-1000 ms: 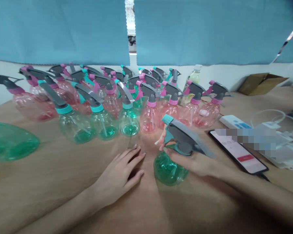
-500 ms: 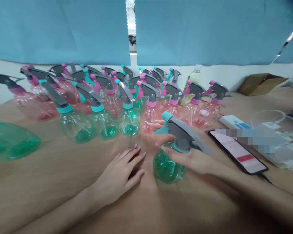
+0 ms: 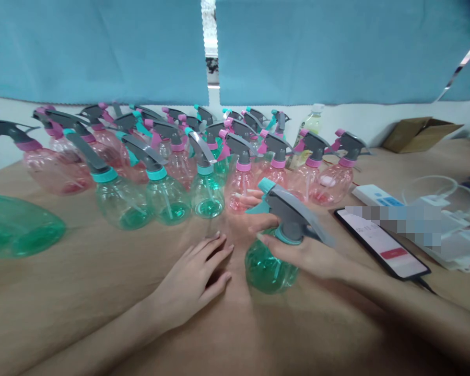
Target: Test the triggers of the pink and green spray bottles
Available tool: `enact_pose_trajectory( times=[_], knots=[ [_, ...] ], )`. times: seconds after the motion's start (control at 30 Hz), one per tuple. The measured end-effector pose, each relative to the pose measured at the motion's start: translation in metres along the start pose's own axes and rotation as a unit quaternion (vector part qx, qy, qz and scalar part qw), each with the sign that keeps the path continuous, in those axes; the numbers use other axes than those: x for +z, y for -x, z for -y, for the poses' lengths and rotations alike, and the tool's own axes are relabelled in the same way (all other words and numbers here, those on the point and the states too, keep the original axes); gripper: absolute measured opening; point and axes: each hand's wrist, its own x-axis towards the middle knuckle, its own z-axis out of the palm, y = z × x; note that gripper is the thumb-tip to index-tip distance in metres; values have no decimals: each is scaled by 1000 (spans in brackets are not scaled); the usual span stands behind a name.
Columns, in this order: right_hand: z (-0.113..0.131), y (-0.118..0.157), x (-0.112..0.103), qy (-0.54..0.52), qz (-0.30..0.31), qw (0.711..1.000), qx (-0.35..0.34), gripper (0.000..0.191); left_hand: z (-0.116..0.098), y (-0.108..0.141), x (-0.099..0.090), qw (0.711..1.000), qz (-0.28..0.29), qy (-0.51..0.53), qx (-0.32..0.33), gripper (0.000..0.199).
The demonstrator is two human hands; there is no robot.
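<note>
My left hand (image 3: 194, 277) lies palm down on the wooden table (image 3: 113, 292), its fingers spread and holding nothing. To its right, my right hand (image 3: 293, 250) is wrapped round the neck of a green spray bottle (image 3: 268, 269) with a grey and turquoise spray head. That bottle stands upright on the table. Just behind the hands are a clear green bottle (image 3: 207, 196) with a turquoise collar and a pink bottle (image 3: 241, 185), partly hidden by my right fingers.
Several pink and green spray bottles (image 3: 168, 201) stand in rows toward the wall. A green bottle body (image 3: 23, 224) is at the left edge. On the right are a phone (image 3: 387, 245), a white power strip (image 3: 376, 196) with cables, and an open cardboard box (image 3: 413, 137).
The green spray bottle and my right hand have shifted very slightly to the left. My left hand has stayed where it was.
</note>
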Motion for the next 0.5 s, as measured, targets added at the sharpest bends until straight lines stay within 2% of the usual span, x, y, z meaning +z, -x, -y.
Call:
enact_pose_trajectory(
  times=[0.27, 0.5],
  knots=[
    [-4, 3, -2, 24, 2, 1000, -1, 13, 0, 0, 0, 1000, 3, -2, -2, 46],
    [-4, 4, -2, 32, 16, 999, 36, 15, 0, -1, 0, 1000, 3, -2, -1, 46]
  ],
)
